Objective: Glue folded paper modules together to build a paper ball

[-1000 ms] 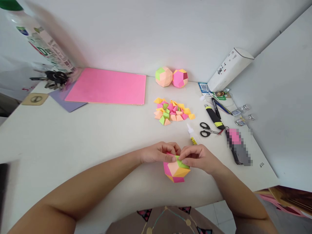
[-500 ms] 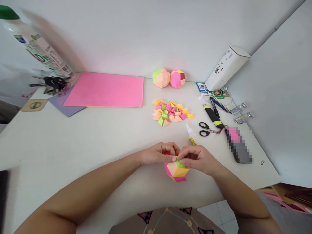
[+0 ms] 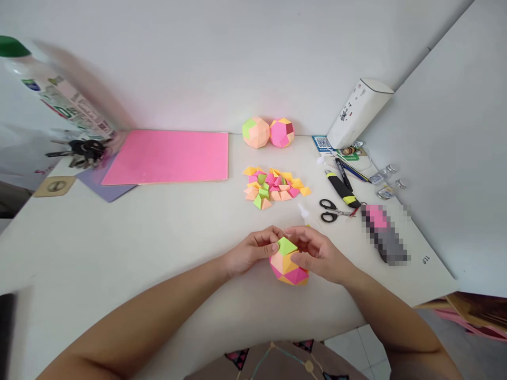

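Between my hands is a folded-paper ball (image 3: 285, 262) with peach, orange, pink and green faces. My left hand (image 3: 254, 249) grips its left side, the thumb beside a green piece at the top. My right hand (image 3: 317, 254) is round the right side, thumb on an orange face and fingers behind; the ball's far side is hidden. Just beyond the right fingers lies a white-tipped glue bottle (image 3: 304, 211), partly covered by that hand. Farther back is a pile of small folded paper pieces (image 3: 273, 186) in green, peach, pink and orange.
Two finished-looking paper balls (image 3: 256, 132) stand against the wall. A pink sheet (image 3: 170, 157) lies at the back left near keys (image 3: 89, 151) and a tall bottle (image 3: 65, 97). Scissors (image 3: 329, 211), a cutter (image 3: 341, 188) and a white cylinder (image 3: 358, 113) are on the right.
The right hand's pinch at the ball's top has loosened and its thumb has moved down to an orange face. The ball has turned, showing the green piece more fully. The view has shifted slightly.
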Demonstrator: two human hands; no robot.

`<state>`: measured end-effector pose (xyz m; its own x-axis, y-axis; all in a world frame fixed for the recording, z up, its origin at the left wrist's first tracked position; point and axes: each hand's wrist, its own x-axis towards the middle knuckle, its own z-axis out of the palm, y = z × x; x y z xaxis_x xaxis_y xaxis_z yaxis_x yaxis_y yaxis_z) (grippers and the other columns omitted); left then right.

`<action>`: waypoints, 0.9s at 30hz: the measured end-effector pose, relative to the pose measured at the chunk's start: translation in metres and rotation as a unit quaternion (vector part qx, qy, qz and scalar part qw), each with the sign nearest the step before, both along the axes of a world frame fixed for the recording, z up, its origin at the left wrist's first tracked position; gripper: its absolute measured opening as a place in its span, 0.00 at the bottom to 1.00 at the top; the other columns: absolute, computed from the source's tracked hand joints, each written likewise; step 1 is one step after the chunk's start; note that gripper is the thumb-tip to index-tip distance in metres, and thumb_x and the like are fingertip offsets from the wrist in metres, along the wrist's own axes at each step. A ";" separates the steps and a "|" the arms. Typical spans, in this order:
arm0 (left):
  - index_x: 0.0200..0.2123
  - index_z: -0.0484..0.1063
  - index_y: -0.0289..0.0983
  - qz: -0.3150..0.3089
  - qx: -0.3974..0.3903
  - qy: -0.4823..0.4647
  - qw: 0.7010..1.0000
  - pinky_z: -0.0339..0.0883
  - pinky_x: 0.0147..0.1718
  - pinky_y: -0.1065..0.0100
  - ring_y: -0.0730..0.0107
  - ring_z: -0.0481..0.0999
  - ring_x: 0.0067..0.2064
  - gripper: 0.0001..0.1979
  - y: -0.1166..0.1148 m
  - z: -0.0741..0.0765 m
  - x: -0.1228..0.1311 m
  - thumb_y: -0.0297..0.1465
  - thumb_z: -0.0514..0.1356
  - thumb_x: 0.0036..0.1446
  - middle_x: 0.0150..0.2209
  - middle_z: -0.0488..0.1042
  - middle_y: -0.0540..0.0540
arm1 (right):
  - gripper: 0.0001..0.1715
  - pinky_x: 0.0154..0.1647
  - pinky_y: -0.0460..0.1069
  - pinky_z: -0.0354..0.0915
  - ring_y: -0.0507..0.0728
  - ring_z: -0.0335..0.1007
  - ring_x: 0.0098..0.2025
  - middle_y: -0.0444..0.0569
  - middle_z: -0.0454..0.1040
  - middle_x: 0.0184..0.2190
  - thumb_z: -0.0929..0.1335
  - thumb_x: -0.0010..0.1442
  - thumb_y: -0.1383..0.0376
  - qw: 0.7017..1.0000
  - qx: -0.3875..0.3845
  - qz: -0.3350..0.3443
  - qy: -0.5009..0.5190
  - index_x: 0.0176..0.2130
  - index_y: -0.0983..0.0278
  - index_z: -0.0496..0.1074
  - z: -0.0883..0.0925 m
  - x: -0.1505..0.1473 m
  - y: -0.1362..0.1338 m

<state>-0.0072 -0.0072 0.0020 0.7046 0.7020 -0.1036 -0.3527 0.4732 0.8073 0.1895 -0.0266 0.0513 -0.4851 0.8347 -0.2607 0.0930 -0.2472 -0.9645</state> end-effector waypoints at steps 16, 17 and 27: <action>0.36 0.72 0.36 0.028 0.000 0.053 0.998 0.62 0.38 0.66 0.67 0.69 0.38 0.15 -0.007 -0.004 0.002 0.41 0.61 0.51 0.36 0.69 0.46 | 0.19 0.38 0.47 0.67 0.51 0.71 0.36 0.46 0.73 0.35 0.72 0.50 0.62 0.998 -0.053 -0.022 0.029 0.43 0.63 0.71 -0.010 0.006 0.014; 0.37 0.72 0.37 0.019 0.000 0.056 0.998 0.62 0.39 0.66 0.67 0.69 0.38 0.15 -0.007 -0.005 0.002 0.40 0.62 0.50 0.36 0.70 0.46 | 0.19 0.38 0.47 0.67 0.51 0.71 0.36 0.47 0.73 0.35 0.73 0.50 0.62 0.998 -0.054 -0.013 0.032 0.42 0.63 0.71 -0.011 0.006 0.014; 0.33 0.74 0.37 0.015 -0.039 0.033 0.999 0.64 0.40 0.65 0.68 0.72 0.38 0.09 -0.006 -0.008 0.001 0.33 0.65 0.47 0.35 0.74 0.47 | 0.19 0.37 0.47 0.67 0.51 0.71 0.35 0.47 0.74 0.34 0.72 0.50 0.63 0.999 -0.043 0.001 0.003 0.43 0.64 0.71 -0.007 0.004 0.011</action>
<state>-0.0062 -0.0130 -0.0057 0.6738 0.7101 -0.2043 -0.3141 0.5256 0.7906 0.1931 -0.0160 0.0443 -0.4890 0.8080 -0.3287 0.0881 -0.3292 -0.9401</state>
